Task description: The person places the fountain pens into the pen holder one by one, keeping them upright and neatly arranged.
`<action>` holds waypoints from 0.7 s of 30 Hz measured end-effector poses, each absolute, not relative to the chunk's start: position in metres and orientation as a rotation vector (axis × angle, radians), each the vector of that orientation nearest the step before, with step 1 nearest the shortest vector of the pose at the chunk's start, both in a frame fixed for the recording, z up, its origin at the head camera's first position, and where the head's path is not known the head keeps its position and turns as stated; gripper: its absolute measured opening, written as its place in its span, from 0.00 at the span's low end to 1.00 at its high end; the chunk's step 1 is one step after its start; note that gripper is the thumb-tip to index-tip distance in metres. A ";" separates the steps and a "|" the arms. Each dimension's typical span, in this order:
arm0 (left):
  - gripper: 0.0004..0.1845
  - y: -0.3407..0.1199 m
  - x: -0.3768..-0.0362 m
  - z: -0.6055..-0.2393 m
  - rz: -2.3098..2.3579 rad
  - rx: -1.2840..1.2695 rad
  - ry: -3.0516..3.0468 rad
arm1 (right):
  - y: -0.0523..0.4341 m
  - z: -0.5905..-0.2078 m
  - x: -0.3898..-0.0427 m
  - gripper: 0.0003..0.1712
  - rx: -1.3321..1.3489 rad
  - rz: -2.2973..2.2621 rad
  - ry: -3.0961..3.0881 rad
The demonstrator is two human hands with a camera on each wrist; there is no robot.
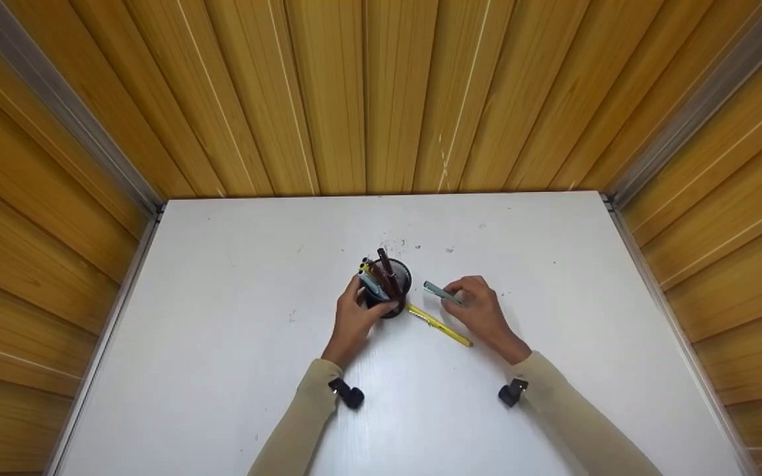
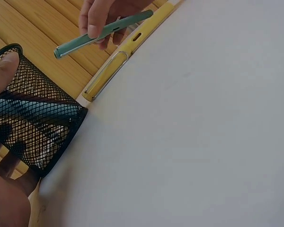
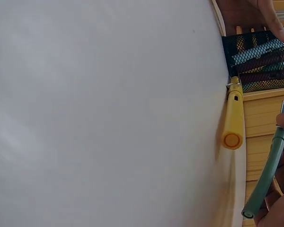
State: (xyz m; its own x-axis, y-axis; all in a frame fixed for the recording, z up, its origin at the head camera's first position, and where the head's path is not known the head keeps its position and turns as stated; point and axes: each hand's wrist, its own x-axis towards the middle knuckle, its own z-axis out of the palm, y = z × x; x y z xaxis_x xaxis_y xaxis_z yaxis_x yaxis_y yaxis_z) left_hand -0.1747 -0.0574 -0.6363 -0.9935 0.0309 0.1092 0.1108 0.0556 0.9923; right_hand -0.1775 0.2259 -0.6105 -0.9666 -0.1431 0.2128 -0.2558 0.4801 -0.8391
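A black mesh pen cup [image 1: 391,287] stands mid-table with several pens in it. My left hand [image 1: 359,316] grips the cup's side; the mesh cup [image 2: 35,127] fills the left of the left wrist view. Just right of the cup, my right hand [image 1: 477,305] pinches a grey-green pen [image 1: 439,292], lifted off the table and pointing toward the cup. That green pen [image 2: 102,33] [image 3: 267,175] shows in both wrist views. A yellow pen [image 1: 439,324] lies flat on the table between my hands, one end against the cup's base. Each wrist camera catches the yellow pen [image 2: 125,54] [image 3: 234,113].
The white table [image 1: 222,370] sits in a wood-panelled alcove, with walls at the back and both sides. Small dark marks dot the surface behind the cup. A black camera mount [image 1: 352,395] sits on each wrist.
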 end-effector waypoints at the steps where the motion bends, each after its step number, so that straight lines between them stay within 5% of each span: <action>1: 0.44 -0.057 -0.175 -0.636 -2.121 -0.148 -2.236 | 0.225 -0.608 -0.178 0.11 0.354 1.513 -2.597; 21: 0.44 -0.057 -0.175 -0.636 -2.132 -0.151 -2.225 | 0.216 -0.570 -0.190 0.11 0.509 1.538 -2.477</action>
